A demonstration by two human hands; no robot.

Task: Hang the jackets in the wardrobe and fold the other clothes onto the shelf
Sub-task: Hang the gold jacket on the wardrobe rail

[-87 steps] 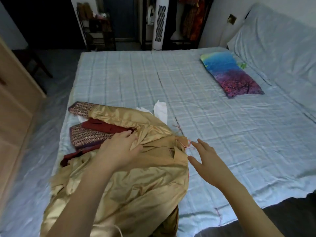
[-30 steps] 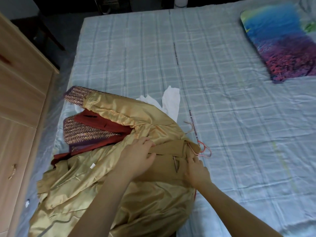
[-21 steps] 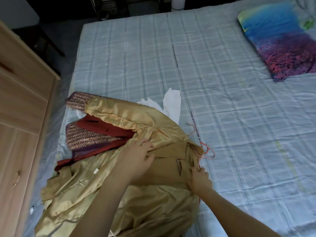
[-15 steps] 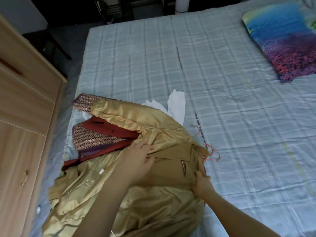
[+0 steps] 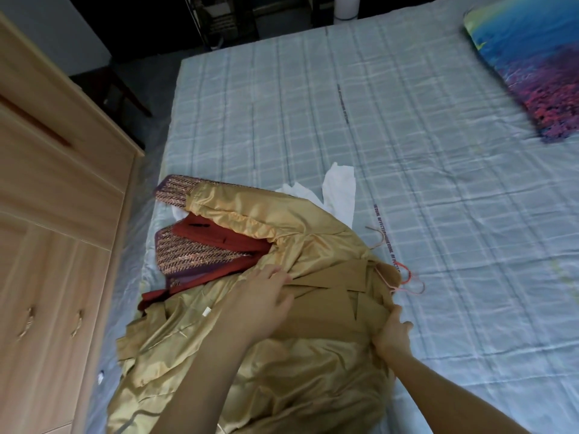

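A shiny gold jacket (image 5: 282, 371) lies inside out on top of a heap at the near left of the bed (image 5: 438, 214). Its tan collar and lapels (image 5: 341, 296) face up. My left hand (image 5: 266, 299) presses flat on the lapels with fingers spread. My right hand (image 5: 391, 335) is closed on the jacket's right edge by the collar. Thin pink hanger hooks (image 5: 407, 281) stick out just beyond the collar. Under the gold jacket lie a red garment (image 5: 219, 238) with woven patterned trim (image 5: 191, 255) and a white cloth (image 5: 340, 192).
A light wooden wardrobe (image 5: 53, 245) with drawers and small handles stands close along the left of the bed. A colourful blue and purple pillow (image 5: 532, 64) lies at the far right. A dark chair (image 5: 122, 89) and a white fan base (image 5: 346, 7) stand beyond the bed.
My right hand came down from hovering open beside the collar and closed on the jacket's right edge. My left hand slid onto the lapels. The view dipped toward the heap.
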